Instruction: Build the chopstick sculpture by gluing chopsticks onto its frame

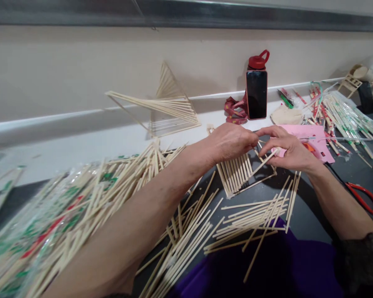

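Note:
A small frame of wooden chopsticks (236, 176), with a row of parallel sticks on its left side, stands on the dark tabletop under my hands. My left hand (233, 141) is closed at its upper edge, palm down, and covers part of the row. Opposite it, my right hand (287, 149) has thumb and fingers bent around sticks at the frame's right side. The fingertips of both hands almost meet at the top, and exactly what they pinch there is hidden. Loose chopsticks (255, 215) lie crisscrossed just in front of the frame.
A larger twisted chopstick structure (174, 107) stands by the wall. Behind my hands, a phone (257, 94) leans against a red-lidded bottle (257, 62). Wrapped chopsticks (59, 219) are heaped at left. Red-handled scissors (365, 198) and a pink sheet (325, 142) lie at right.

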Available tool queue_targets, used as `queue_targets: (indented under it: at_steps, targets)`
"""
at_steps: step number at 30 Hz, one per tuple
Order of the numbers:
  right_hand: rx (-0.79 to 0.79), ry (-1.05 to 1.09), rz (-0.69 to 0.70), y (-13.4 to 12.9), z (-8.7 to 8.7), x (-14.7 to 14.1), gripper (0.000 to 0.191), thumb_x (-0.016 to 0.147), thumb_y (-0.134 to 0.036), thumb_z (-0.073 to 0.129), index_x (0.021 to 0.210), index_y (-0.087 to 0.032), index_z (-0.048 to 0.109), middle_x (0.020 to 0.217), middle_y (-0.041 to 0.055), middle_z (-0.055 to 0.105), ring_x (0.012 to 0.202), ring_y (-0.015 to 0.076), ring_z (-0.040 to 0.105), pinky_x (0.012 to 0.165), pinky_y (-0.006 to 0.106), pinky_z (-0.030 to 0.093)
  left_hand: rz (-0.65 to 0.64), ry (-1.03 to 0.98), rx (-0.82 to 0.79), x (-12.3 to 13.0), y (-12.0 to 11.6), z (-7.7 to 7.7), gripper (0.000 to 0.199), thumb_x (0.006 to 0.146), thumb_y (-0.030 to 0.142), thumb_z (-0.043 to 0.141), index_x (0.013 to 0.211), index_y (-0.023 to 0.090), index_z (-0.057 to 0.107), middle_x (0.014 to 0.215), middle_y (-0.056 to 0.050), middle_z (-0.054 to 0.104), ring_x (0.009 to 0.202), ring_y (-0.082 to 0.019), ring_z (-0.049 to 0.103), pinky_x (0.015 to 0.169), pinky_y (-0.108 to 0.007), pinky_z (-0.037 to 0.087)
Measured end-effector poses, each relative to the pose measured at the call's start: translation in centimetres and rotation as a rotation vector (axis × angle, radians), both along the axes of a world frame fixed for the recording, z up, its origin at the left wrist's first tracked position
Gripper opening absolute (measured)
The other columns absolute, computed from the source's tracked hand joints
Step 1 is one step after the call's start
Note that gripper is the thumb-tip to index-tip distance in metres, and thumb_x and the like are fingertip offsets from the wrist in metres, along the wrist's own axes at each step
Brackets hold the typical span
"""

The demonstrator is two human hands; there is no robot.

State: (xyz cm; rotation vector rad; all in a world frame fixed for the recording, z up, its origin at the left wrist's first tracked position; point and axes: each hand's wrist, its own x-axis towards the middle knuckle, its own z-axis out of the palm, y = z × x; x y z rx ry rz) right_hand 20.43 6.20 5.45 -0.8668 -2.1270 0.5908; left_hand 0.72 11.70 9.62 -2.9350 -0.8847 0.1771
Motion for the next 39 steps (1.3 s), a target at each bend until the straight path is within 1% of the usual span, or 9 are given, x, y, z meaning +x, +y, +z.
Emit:
queue_targets:
  at_steps: [4, 8, 13, 22, 26, 29, 32, 35, 39]
  targets:
    - [0.018, 0.005, -0.021, 0.0, -0.2, -0.2, 0.013, 0.071, -0.01, 0.067, 0.077, -0.022, 0.069, 0.118, 0.005, 0.061, 0.113, 0.0218, 0.056, 0.1, 0.044, 0.04, -0.002, 0.01, 0.017, -0.2, 0.0, -0.2, 0.02, 0.086, 0.022, 0.051, 0.09, 0.021, 0.071, 0.075, -0.003, 0.069, 0.063, -0.013, 0.058, 0.052, -0.027, 0.025]
    - [0.013, -0.002, -0.038, -0.1, -0.3, -0.3, 0.01, 0.073, -0.014, 0.069, 0.077, -0.023, 0.069, 0.114, 0.004, 0.063, 0.109, 0.0217, 0.057, 0.097, 0.044, 0.042, -0.007, 0.0, 0.01, -0.4, -0.1, -0.3, 0.022, 0.086, 0.022, 0.052, 0.095, 0.023, 0.071, 0.078, -0.003, 0.07, 0.066, -0.013, 0.06, 0.053, -0.026, 0.027]
    - [0.015, 0.003, -0.047, 0.0, -0.5, -0.3, 0.012, 0.072, -0.013, 0.071, 0.08, -0.022, 0.069, 0.113, 0.0051, 0.063, 0.109, 0.0222, 0.058, 0.096, 0.044, 0.042, -0.071, -0.051, 0.0, -0.6, -0.1, -0.4, 0.026, 0.086, 0.018, 0.049, 0.096, 0.027, 0.071, 0.083, -0.001, 0.071, 0.069, -0.011, 0.059, 0.054, -0.023, 0.029]
    - [0.013, 0.002, -0.057, 0.0, -0.6, -0.4, 0.011, 0.072, -0.015, 0.072, 0.081, -0.022, 0.069, 0.112, 0.005, 0.063, 0.106, 0.0221, 0.059, 0.094, 0.044, 0.043, -0.027, 0.084, -0.02, 0.0, -0.7, 0.6, 0.028, 0.087, 0.013, 0.049, 0.101, 0.026, 0.07, 0.092, -0.003, 0.072, 0.077, -0.014, 0.062, 0.053, -0.025, 0.026]
    - [0.007, -0.013, -0.07, 0.0, -0.6, -0.4, 0.013, 0.071, -0.014, 0.071, 0.081, -0.022, 0.069, 0.112, 0.0048, 0.063, 0.106, 0.0218, 0.059, 0.095, 0.043, 0.043, -0.031, 0.09, -0.026, -0.1, -0.6, 0.5, 0.027, 0.087, 0.012, 0.048, 0.097, 0.024, 0.07, 0.09, -0.004, 0.072, 0.077, -0.014, 0.062, 0.054, -0.025, 0.028]
    - [-0.01, -0.021, -0.075, 0.0, -0.6, -0.4, 0.013, 0.071, -0.015, 0.071, 0.081, -0.023, 0.069, 0.112, 0.0046, 0.063, 0.107, 0.0219, 0.059, 0.095, 0.043, 0.043, -0.044, 0.01, -0.04, -0.4, -0.4, -0.1, 0.027, 0.085, 0.009, 0.049, 0.092, 0.024, 0.07, 0.085, -0.003, 0.071, 0.073, -0.012, 0.061, 0.056, -0.024, 0.031]
    - [-0.01, -0.022, -0.073, 0.0, -0.6, -0.3, 0.012, 0.072, -0.016, 0.071, 0.081, -0.023, 0.069, 0.112, 0.0044, 0.063, 0.107, 0.0219, 0.059, 0.095, 0.044, 0.044, -0.07, -0.048, -0.041, -0.7, -0.2, -0.5, 0.027, 0.084, 0.009, 0.049, 0.092, 0.024, 0.07, 0.081, -0.002, 0.07, 0.07, -0.011, 0.06, 0.058, -0.023, 0.034]
    - [0.002, -0.023, -0.067, 0.0, -0.6, -0.3, 0.012, 0.072, -0.016, 0.07, 0.082, -0.023, 0.068, 0.113, 0.0045, 0.063, 0.107, 0.0216, 0.059, 0.095, 0.044, 0.044, -0.061, -0.024, -0.04, -0.5, -0.4, -0.3, 0.027, 0.084, 0.01, 0.049, 0.091, 0.024, 0.071, 0.081, -0.003, 0.07, 0.071, -0.012, 0.06, 0.059, -0.024, 0.034]
    - [0.016, -0.029, -0.062, 0.0, -0.5, -0.3, 0.013, 0.072, -0.014, 0.069, 0.083, -0.022, 0.068, 0.112, 0.005, 0.063, 0.107, 0.0213, 0.059, 0.095, 0.043, 0.044, -0.025, 0.051, -0.046, -0.3, -0.7, 0.2, 0.03, 0.085, 0.008, 0.048, 0.094, 0.024, 0.071, 0.085, -0.003, 0.07, 0.073, -0.013, 0.06, 0.058, -0.024, 0.032]
